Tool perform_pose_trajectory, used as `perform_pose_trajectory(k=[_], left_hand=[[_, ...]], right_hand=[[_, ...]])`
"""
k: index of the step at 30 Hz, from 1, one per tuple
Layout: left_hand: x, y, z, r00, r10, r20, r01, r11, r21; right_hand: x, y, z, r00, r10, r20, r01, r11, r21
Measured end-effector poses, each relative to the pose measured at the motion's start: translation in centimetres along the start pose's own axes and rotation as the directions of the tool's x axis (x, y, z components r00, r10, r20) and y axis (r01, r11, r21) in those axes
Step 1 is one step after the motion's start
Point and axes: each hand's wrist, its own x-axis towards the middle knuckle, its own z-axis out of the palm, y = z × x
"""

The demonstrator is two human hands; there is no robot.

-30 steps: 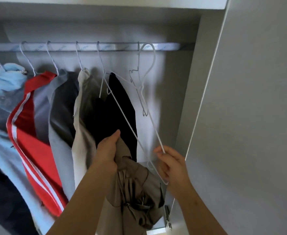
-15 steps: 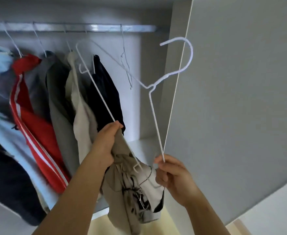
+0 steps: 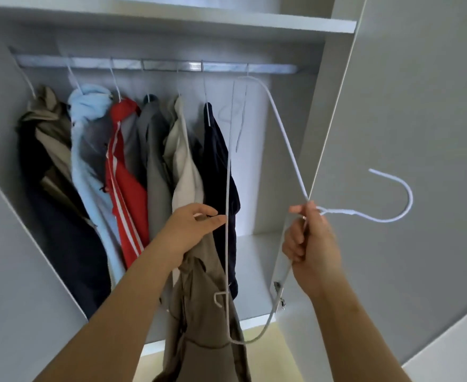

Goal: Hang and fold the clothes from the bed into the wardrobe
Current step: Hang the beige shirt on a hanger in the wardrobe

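My right hand (image 3: 311,238) grips a white wire hanger (image 3: 287,144) at its neck, clear of the rail, with the hook pointing right in front of the wardrobe door. My left hand (image 3: 191,227) holds the top of a khaki garment (image 3: 199,321) that hangs down in front of the wardrobe. The hanger's long bar runs down across the garment, just right of my left fingers. Above, the wardrobe rail (image 3: 155,64) carries several hung clothes: olive, light blue, red with white stripes, grey, beige and dark navy.
The open grey wardrobe door (image 3: 408,133) stands at the right, close behind my right hand. An empty white hanger (image 3: 239,119) hangs at the rail's right end. A shelf (image 3: 227,22) runs above the rail. The wardrobe floor (image 3: 257,260) lies below the clothes.
The hanger came off the rail, swung down and turned so its hook points right. My right hand shifted from the lower bar up to the neck. The view pulled back from the wardrobe.
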Motion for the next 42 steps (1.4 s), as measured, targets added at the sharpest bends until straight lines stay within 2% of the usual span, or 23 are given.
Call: perform_pose_trajectory(k=[3, 5, 7, 10, 13, 17, 22, 28, 33, 36, 39, 42], left_hand=[[-0.6, 0.3, -1.9, 0.989, -0.149, 0.001, 0.148, 0.982, -0.115], [-1.0, 0.6, -2.6, 0.983, -0.181, 0.018, 0.181, 0.969, -0.169], [-1.3, 0.6, -2.7, 0.986, -0.166, 0.011, 0.166, 0.979, -0.117], [-1.3, 0.4, -3.0, 0.996, -0.072, -0.046, 0.077, 0.989, 0.122], [-1.0, 0.5, -3.3, 0.983, 0.084, -0.165, -0.023, 0.94, 0.341], [-0.3, 0.7, -4.3, 0.91, 0.248, -0.333, -0.076, 0.888, 0.454], [-0.3, -0.5, -5.7, 0.823, 0.241, -0.513, -0.065, 0.939, 0.337], [-0.4, -0.6, -6.3, 0.709, 0.089, -0.699, -0.103, 0.994, 0.023], [-0.5, 0.1, -5.9, 0.627, 0.106, -0.772, -0.094, 0.994, 0.06], [-0.6, 0.4, -5.9, 0.582, 0.138, -0.802, -0.055, 0.99, 0.13], [-0.5, 0.8, -6.1, 0.531, 0.134, -0.837, -0.051, 0.991, 0.126], [-0.4, 1.1, -6.1, 0.541, 0.095, -0.836, -0.038, 0.995, 0.088]], right_hand=[[-0.6, 0.5, 0.1, 0.999, -0.005, -0.046, 0.0, 0.995, -0.095], [-0.9, 0.9, -0.2, 0.998, -0.023, -0.059, 0.011, 0.982, -0.19], [-1.1, 1.1, -0.3, 0.997, -0.025, -0.075, 0.007, 0.973, -0.232], [-1.1, 1.2, -0.8, 0.997, -0.029, -0.075, 0.006, 0.96, -0.28], [-0.8, 1.0, -1.4, 0.999, -0.02, -0.044, 0.005, 0.95, -0.311], [-0.2, 0.7, -2.3, 0.999, 0.029, 0.018, -0.022, 0.948, -0.317], [0.1, 0.8, -3.2, 0.99, 0.107, 0.086, -0.071, 0.935, -0.347], [0.1, 0.4, -3.6, 0.962, 0.207, 0.177, -0.1, 0.873, -0.478], [0.0, 0.0, -3.8, 0.93, 0.276, 0.242, -0.106, 0.833, -0.543], [0.1, -0.4, -3.9, 0.919, 0.298, 0.259, -0.119, 0.834, -0.538], [0.2, -0.7, -4.1, 0.905, 0.323, 0.277, -0.13, 0.83, -0.542], [0.2, -0.8, -4.3, 0.893, 0.347, 0.287, -0.13, 0.81, -0.572]])
